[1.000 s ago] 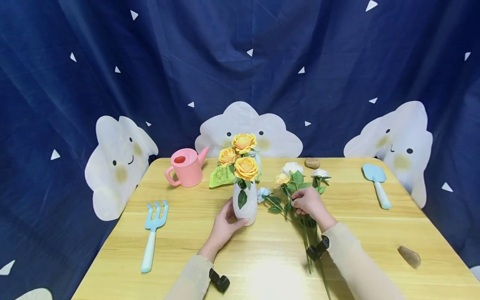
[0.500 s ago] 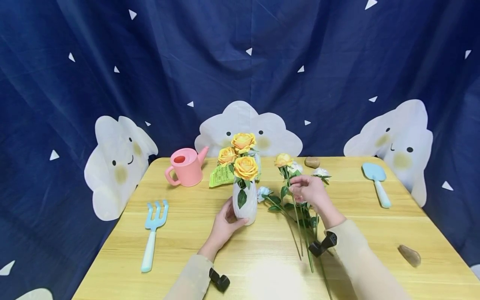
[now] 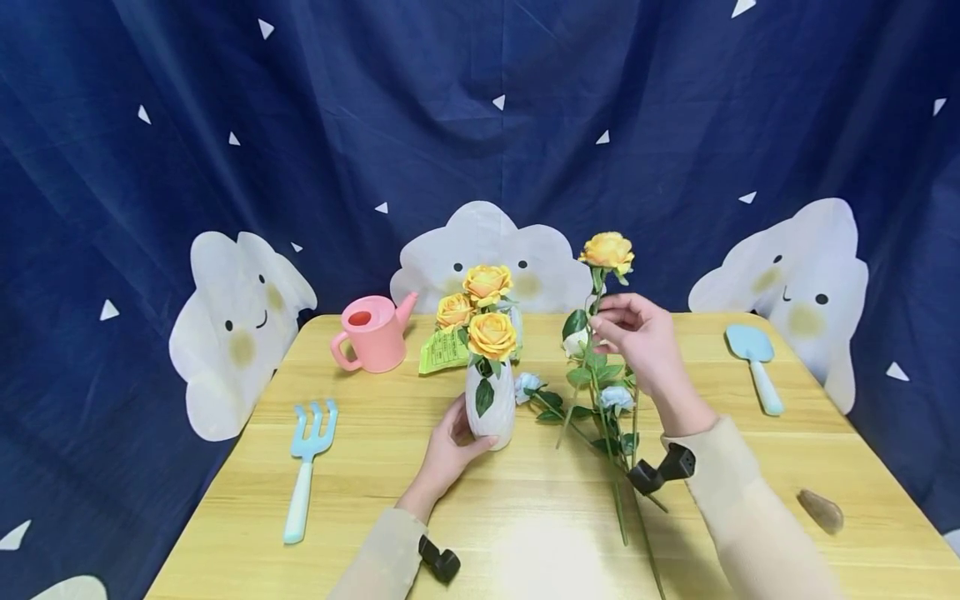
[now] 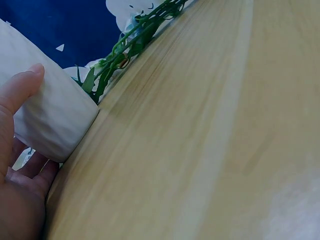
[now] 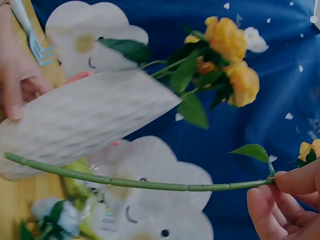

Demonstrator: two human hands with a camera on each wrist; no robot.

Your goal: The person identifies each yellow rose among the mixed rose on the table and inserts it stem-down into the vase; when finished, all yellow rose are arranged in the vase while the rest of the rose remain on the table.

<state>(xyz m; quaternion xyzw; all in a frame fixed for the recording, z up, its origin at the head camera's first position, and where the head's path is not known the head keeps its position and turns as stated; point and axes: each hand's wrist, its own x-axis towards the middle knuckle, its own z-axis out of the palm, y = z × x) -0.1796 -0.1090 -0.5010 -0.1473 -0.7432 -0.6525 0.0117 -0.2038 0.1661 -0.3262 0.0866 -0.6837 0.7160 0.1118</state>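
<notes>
A white textured vase (image 3: pixel 491 417) stands upright on the table with several yellow roses (image 3: pixel 492 336) in it. My left hand (image 3: pixel 450 442) grips the vase low down, thumb across its front; the left wrist view shows the thumb on the white wall (image 4: pixel 55 110). To the right of the vase, my right hand (image 3: pixel 637 333) pinches the stem of one yellow rose (image 3: pixel 607 252), raised with its bloom up. In the right wrist view its green stem (image 5: pixel 150 185) stretches from the fingertips across in front of the vase. Beneath that hand lie more flowers, including a pale blue one (image 3: pixel 617 397).
A pink watering can (image 3: pixel 375 335) stands at the back left, near a green packet (image 3: pixel 442 352) behind the vase. A light-blue hand fork (image 3: pixel 303 475) lies at left, a light-blue trowel (image 3: pixel 753 367) at right. A brown stone (image 3: pixel 820 511) lies front right.
My right hand has lifted the yellow rose out of the flower pile, up and slightly to the right. The left hand and vase have stayed in place.
</notes>
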